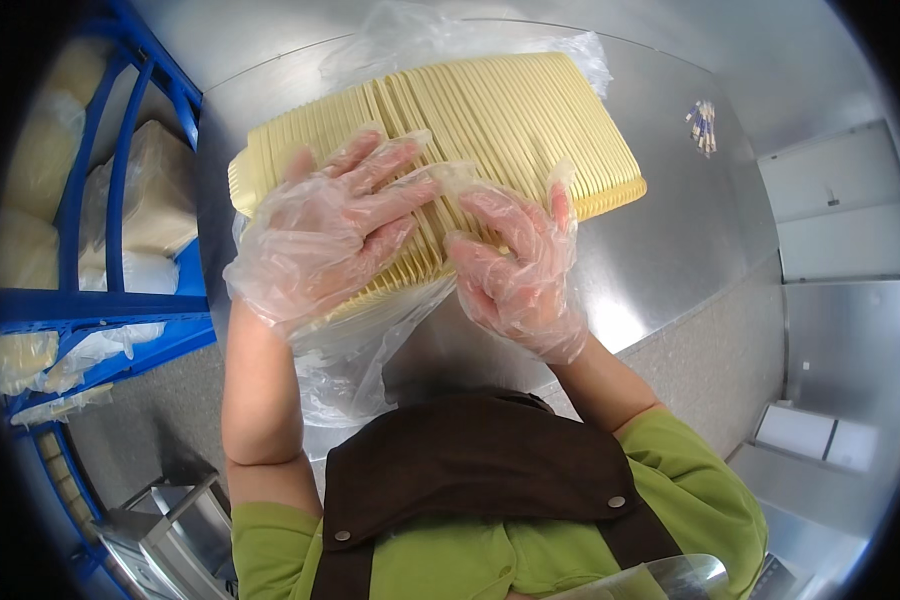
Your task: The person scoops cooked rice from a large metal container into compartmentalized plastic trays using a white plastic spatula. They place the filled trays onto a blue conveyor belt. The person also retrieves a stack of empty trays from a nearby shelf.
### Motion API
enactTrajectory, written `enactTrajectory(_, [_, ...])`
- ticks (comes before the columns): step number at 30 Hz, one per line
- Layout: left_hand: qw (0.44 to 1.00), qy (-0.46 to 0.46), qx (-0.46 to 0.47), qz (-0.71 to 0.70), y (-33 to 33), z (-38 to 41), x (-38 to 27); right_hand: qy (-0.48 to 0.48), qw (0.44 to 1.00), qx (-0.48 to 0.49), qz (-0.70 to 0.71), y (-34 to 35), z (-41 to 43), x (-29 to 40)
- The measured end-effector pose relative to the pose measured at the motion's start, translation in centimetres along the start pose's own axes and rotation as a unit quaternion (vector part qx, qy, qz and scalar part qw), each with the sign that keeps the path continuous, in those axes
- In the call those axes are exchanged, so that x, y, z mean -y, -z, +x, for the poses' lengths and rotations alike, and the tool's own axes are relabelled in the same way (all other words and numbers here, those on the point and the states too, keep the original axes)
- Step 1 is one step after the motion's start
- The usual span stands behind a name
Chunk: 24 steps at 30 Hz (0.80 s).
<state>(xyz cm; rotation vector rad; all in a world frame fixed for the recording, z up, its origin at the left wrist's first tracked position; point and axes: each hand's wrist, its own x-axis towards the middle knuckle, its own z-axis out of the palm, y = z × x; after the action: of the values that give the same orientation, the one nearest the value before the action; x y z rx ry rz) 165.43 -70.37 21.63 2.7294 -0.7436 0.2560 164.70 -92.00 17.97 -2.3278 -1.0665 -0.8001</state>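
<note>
A long row of nested cream plastic trays (510, 105) lies on its side across the metal table, on a clear plastic bag (345, 375). Both hands wear clear disposable gloves. My left hand (330, 217) rests on the left part of the row, palm down with fingers spread across the rims. My right hand (517, 255) is at the near edge of the row, right of centre, with its fingers curled and one finger raised. Its thumb and forefinger are close to the tray edges; whether they pinch a tray I cannot tell.
Small packets or strips (703, 127) lie at the right on the stainless steel table (675, 225). Blue shelving (120, 303) with bagged goods and a wrapped box (154, 187) stands at the left. A metal wall rises behind the table. White and metal cabinets (840, 202) are at the far right.
</note>
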Motion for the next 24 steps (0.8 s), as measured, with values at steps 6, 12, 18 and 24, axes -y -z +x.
enactTrajectory(6, [1.0,-0.004,-0.004,0.006,-0.17,-0.16,0.19,-0.037,0.999,0.015,0.028,0.18,0.27,0.64])
enactTrajectory(12, [1.0,0.005,-0.008,-0.01,-0.17,-0.15,0.18,-0.019,1.0,0.017,0.005,0.03,0.44,0.62])
enactTrajectory(18, [0.999,0.005,-0.009,-0.03,-0.02,-0.1,0.14,-0.041,0.998,0.039,0.022,0.42,0.68,1.11])
enactTrajectory(24, [1.0,-0.002,-0.016,0.001,0.05,-0.09,0.02,-0.039,0.999,-0.009,-0.01,-0.33,0.84,0.91])
